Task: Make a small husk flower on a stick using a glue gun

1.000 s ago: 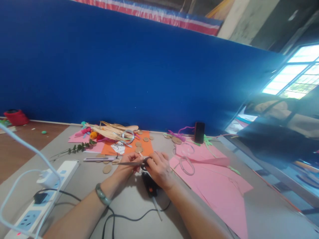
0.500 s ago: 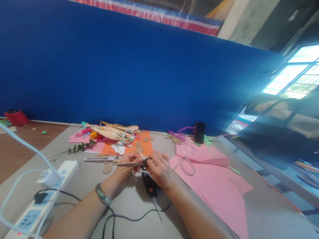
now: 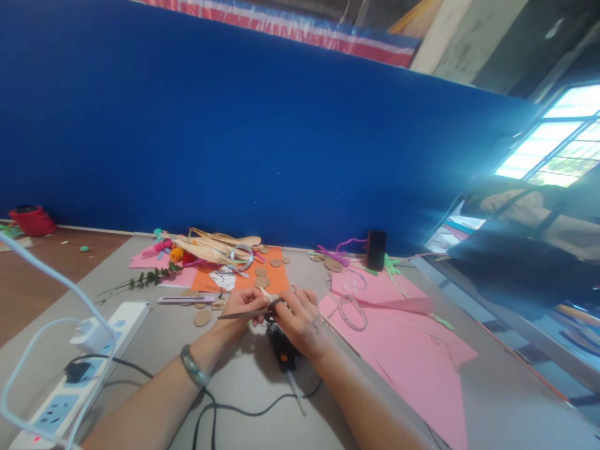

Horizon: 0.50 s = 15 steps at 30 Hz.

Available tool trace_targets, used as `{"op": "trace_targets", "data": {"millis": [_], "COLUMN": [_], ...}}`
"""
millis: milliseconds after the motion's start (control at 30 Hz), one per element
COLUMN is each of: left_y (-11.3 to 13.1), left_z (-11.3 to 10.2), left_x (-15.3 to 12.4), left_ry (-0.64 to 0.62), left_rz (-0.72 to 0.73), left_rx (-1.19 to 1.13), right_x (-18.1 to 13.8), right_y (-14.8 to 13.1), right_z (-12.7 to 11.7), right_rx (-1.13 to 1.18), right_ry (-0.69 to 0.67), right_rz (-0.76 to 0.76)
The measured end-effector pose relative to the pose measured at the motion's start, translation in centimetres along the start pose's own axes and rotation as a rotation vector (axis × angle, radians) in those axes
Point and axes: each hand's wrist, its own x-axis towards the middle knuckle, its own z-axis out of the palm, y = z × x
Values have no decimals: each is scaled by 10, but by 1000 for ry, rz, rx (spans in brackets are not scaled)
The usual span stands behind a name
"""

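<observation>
My right hand (image 3: 302, 320) is wrapped around the dark handles of a pair of scissors (image 3: 240, 315). Their blades point left across the fingers of my left hand (image 3: 244, 306). That hand is closed in a pinch on a small whitish strip (image 3: 265, 292), its exact kind too small to tell; a bracelet (image 3: 193, 367) circles the wrist. Just below both hands lies a black glue gun (image 3: 282, 351) with an orange mark and a pale glue stick (image 3: 296, 394) sticking out of its rear. Round brown discs (image 3: 202, 318) lie left of my left hand.
At left are a power strip (image 3: 105, 350) with cables and a craft knife (image 3: 185, 300). Dried husks (image 3: 210, 242) and orange paper (image 3: 276, 279) lie behind. Pink sheets (image 3: 412, 356) cover the right. A phone (image 3: 375, 250) stands against the blue partition (image 3: 281, 125).
The scissor blades have tilted slightly, their tips moving a little down and left. Both hands stay almost in place with the same holds.
</observation>
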Motion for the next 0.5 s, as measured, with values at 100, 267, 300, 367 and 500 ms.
{"op": "trace_targets", "data": {"millis": [100,267,300,367,500], "left_y": [9,17,17,17,17], "left_z": [0,-5,-7,-10,-14], "left_x": [-2,0,1,3,4], "left_ry": [34,78,80,84,72], "left_rz": [81,167,174,181,189], "left_rx": [6,38,42,44,39], "right_x": [4,11,11,11,11], "right_y": [0,12,16,24,33], "right_z": [1,-6,-8,-13,-18], "right_rx": [331,976,1057,1170,1280], "right_ry": [-9,-413,-520,-711,-874], "right_rz": [284,703,712,709,743]}}
